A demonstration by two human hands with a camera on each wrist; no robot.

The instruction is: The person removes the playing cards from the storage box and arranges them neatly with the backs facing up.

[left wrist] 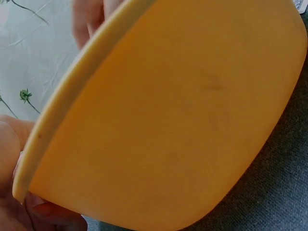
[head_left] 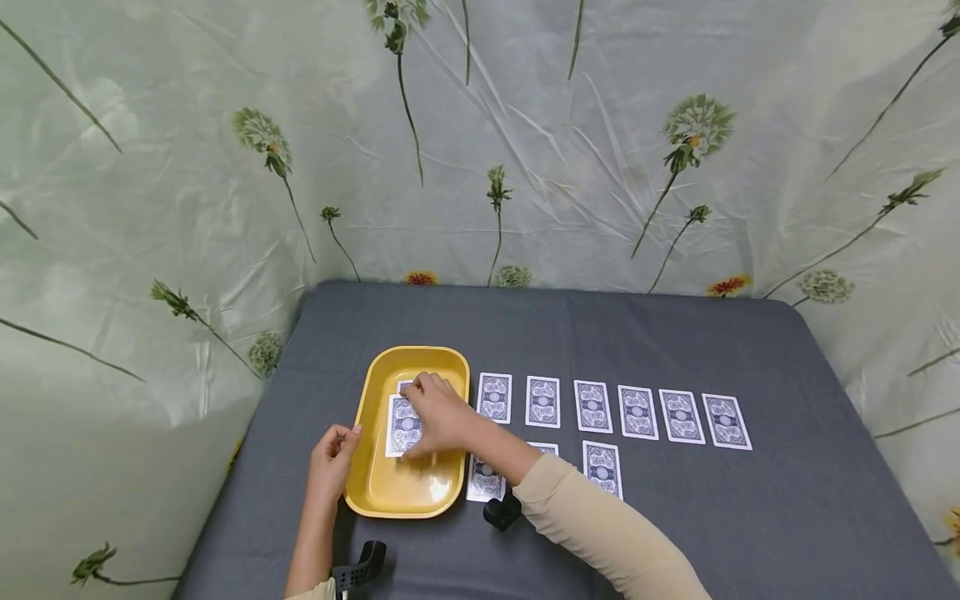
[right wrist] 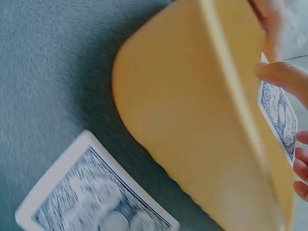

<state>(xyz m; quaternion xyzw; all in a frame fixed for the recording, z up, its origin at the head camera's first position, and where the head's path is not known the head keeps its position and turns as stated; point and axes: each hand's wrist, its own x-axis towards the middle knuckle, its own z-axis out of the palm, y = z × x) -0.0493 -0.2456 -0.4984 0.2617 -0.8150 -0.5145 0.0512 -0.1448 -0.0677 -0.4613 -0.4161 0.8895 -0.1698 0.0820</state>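
Note:
A yellow tray (head_left: 442, 492) stands at the left of the table, its wall (left wrist: 168, 120) filling most of the left wrist view. My left hand (head_left: 332, 461) grips its left rim, thumb over the edge and fingers beneath. Inside the tray, my right hand (head_left: 442, 417) holds a blue-and-white patterned playing card (head_left: 403, 427), back side up, between thumb and fingers at its edges. The right wrist view shows the thumb at one end of this card (right wrist: 279, 113) and fingertips at the other. A second card (head_left: 404, 386) peeks out behind it, mostly hidden.
Right of the tray, a row of several face-down cards (head_left: 543, 402) runs across the grey cloth (head_left: 750, 517). Nearer me lie a card by the tray (head_left: 486, 482), one partly hidden by my right arm (head_left: 546, 448), and another card (head_left: 602, 467). A flowered curtain (head_left: 525, 125) hangs behind.

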